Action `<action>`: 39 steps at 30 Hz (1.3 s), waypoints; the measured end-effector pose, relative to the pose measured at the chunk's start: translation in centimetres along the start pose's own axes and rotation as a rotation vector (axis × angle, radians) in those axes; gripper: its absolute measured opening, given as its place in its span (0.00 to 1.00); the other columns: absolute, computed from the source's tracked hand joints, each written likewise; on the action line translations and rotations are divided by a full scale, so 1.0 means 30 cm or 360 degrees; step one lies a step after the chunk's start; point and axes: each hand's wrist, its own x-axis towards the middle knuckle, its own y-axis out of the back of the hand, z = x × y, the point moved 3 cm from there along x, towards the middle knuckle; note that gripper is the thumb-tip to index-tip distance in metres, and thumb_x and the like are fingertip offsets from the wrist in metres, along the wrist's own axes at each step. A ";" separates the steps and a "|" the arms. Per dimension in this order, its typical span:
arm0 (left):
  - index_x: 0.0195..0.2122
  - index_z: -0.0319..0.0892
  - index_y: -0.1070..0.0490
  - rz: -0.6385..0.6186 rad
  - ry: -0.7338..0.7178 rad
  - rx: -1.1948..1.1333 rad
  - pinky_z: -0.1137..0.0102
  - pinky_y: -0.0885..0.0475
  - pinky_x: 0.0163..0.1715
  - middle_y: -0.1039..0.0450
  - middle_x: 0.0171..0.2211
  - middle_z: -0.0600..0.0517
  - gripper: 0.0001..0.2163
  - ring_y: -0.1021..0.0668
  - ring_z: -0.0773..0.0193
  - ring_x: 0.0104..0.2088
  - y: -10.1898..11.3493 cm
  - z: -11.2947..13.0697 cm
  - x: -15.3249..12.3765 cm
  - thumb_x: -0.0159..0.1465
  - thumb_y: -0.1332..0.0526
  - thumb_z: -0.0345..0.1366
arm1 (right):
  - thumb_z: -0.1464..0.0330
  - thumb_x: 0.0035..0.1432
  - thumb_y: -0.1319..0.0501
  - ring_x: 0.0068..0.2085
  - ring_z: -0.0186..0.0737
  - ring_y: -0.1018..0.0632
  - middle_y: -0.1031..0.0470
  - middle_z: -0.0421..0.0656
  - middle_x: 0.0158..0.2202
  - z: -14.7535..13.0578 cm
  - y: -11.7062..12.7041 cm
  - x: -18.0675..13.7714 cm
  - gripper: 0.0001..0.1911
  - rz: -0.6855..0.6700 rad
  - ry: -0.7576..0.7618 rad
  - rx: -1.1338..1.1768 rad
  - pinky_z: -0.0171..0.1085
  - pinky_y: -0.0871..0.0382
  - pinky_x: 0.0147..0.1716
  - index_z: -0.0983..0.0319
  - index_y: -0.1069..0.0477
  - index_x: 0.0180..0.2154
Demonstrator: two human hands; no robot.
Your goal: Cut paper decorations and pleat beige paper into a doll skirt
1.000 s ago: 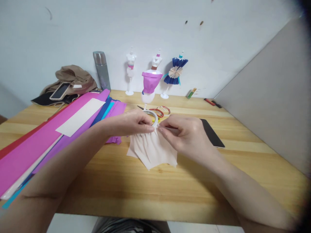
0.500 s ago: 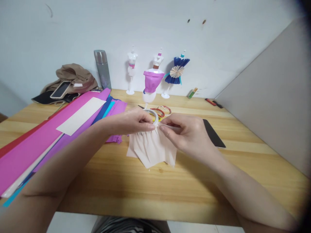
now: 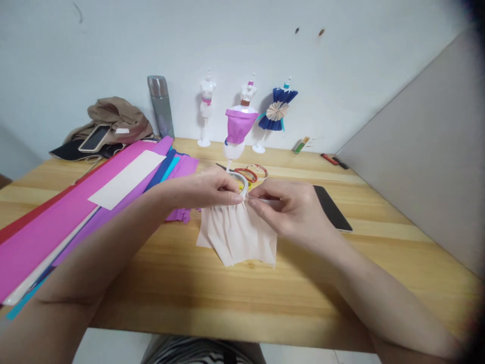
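A cream sheet of crepe-like paper (image 3: 242,235) hangs in gathered pleats between my hands, its lower edge spread loosely over the table. My left hand (image 3: 215,188) is closed, pinching the gathered top edge between thumb and fingers. Close beside it, my right hand (image 3: 290,205) pinches the same top edge with thumb and forefinger. Just behind the fingers lies a roll of tape (image 3: 244,183), partly covered by my left hand. Past it is a pair of red-handled scissors (image 3: 246,175). A small dress form in a purple paper top (image 3: 241,126) stands behind them.
Long coloured paper sheets (image 3: 87,202) cover the left side, near a phone (image 3: 94,139), a cloth bundle (image 3: 117,119) and a thermos (image 3: 161,107). A white dress form (image 3: 206,101) and a blue-dressed one (image 3: 278,111) stand by the wall. A black tablet (image 3: 333,210) lies right.
Both hands keep their pinch on the cream paper and have barely moved. The paper's lower edge is spread slightly wider. The view has shifted a little.
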 end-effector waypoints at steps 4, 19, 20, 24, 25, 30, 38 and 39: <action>0.22 0.43 0.44 -0.0018 -0.0014 -0.0005 0.73 0.48 0.21 0.49 0.22 0.58 0.14 0.42 0.71 0.22 0.000 -0.003 0.001 0.61 0.43 0.41 | 0.73 0.61 0.39 0.29 0.37 0.25 0.24 0.41 0.26 -0.002 0.001 0.005 0.09 -0.0018 -0.0057 0.0084 0.37 0.34 0.29 0.60 0.27 0.28; 0.22 0.41 0.38 -0.0099 -0.0239 0.0028 0.73 0.43 0.25 0.41 0.22 0.57 0.14 0.37 0.70 0.25 -0.021 0.017 -0.003 0.63 0.44 0.39 | 0.63 0.60 0.37 0.22 0.32 0.37 0.37 0.35 0.21 0.034 0.001 0.016 0.08 -0.0565 -0.0169 0.0274 0.33 0.46 0.22 0.61 0.23 0.35; 0.24 0.40 0.34 0.0000 -0.0223 -0.0015 0.73 0.39 0.27 0.36 0.24 0.56 0.13 0.33 0.69 0.27 -0.016 0.015 0.000 0.64 0.44 0.40 | 0.62 0.60 0.37 0.23 0.32 0.37 0.36 0.36 0.21 0.043 0.008 0.020 0.09 -0.0536 -0.0209 0.0285 0.34 0.45 0.22 0.61 0.24 0.34; 0.38 0.39 0.24 0.0583 -0.0250 -0.0268 0.68 0.29 0.45 0.22 0.41 0.48 0.17 0.24 0.61 0.43 0.022 0.007 0.000 0.68 0.44 0.47 | 0.61 0.57 0.36 0.23 0.34 0.37 0.36 0.37 0.22 0.086 0.049 0.034 0.10 -0.0365 -0.0350 0.0292 0.35 0.44 0.23 0.61 0.25 0.32; 0.41 0.38 0.24 0.0737 -0.0243 -0.0341 0.67 0.30 0.49 0.21 0.45 0.46 0.18 0.24 0.60 0.47 0.033 -0.002 -0.001 0.68 0.44 0.48 | 0.61 0.56 0.36 0.24 0.34 0.36 0.35 0.38 0.22 0.096 0.060 0.036 0.10 -0.0328 -0.0361 0.0277 0.35 0.44 0.23 0.61 0.25 0.32; 0.42 0.38 0.24 0.0944 0.0135 -0.0839 0.67 0.29 0.47 0.22 0.44 0.45 0.13 0.22 0.60 0.45 0.044 -0.105 0.025 0.66 0.38 0.44 | 0.56 0.56 0.35 0.26 0.36 0.34 0.32 0.40 0.25 0.141 0.100 0.047 0.14 -0.0221 -0.0403 0.0281 0.36 0.42 0.25 0.61 0.25 0.32; 0.30 0.38 0.26 0.0744 0.0116 -0.1219 0.71 0.31 0.38 0.26 0.29 0.52 0.14 0.26 0.68 0.32 0.025 -0.137 0.040 0.57 0.28 0.43 | 0.55 0.53 0.34 0.26 0.36 0.35 0.32 0.40 0.24 0.176 0.137 0.054 0.15 -0.0115 -0.0423 0.0257 0.37 0.43 0.25 0.60 0.24 0.32; 0.29 0.38 0.26 0.0769 0.0106 -0.1212 0.71 0.31 0.38 0.26 0.29 0.53 0.15 0.26 0.68 0.32 0.027 -0.135 0.037 0.55 0.26 0.44 | 0.55 0.54 0.34 0.26 0.36 0.35 0.32 0.40 0.24 0.175 0.141 0.054 0.14 -0.0114 -0.0403 0.0223 0.37 0.44 0.25 0.60 0.24 0.32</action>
